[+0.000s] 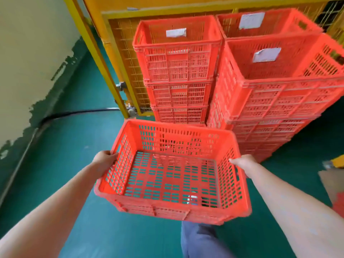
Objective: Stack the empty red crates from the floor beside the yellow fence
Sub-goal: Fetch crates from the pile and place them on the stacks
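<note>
Both hands, left (105,159) and right (243,162), grip the short ends of an empty crate (167,175) held off the floor; the stacks (178,71) stand straight ahead against the fence (122,58), equally near either hand.

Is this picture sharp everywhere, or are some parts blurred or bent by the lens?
Head view: the wide lens bends the yellow fence and tilts the right stack, which is smeared by blur, its white label unreadable; the held crate, left hand and right hand look sharper; light is even, without glare.
</note>
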